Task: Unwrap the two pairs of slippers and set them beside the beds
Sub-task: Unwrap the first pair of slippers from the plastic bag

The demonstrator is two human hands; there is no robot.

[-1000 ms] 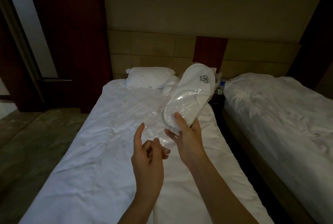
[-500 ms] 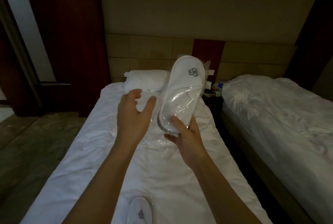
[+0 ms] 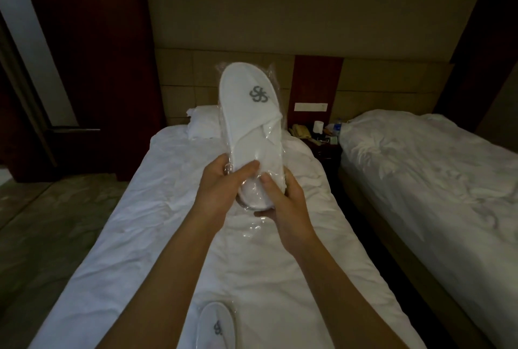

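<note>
A pair of white slippers in a clear plastic wrapper (image 3: 251,121), with a grey logo on the toe, stands upright above the left bed (image 3: 157,225). My left hand (image 3: 221,191) grips its lower left edge, thumb across the front. My right hand (image 3: 283,202) holds the heel end from the right and below, thumb pressed on the plastic. A second wrapped slipper pair (image 3: 215,326) lies on the sheet at the near end of that bed, between my forearms.
The right bed (image 3: 437,180) runs parallel, with a narrow dark gap between the two. A nightstand (image 3: 322,141) with a phone, a cup and a bottle stands at the headboard. A pillow (image 3: 201,121) lies behind the held pair. Open floor (image 3: 47,225) is on the left by a dark wooden door.
My left hand moved in from the open air and closed on the wrapped pair's lower left edge. The pair swung upright and closer to the middle.
</note>
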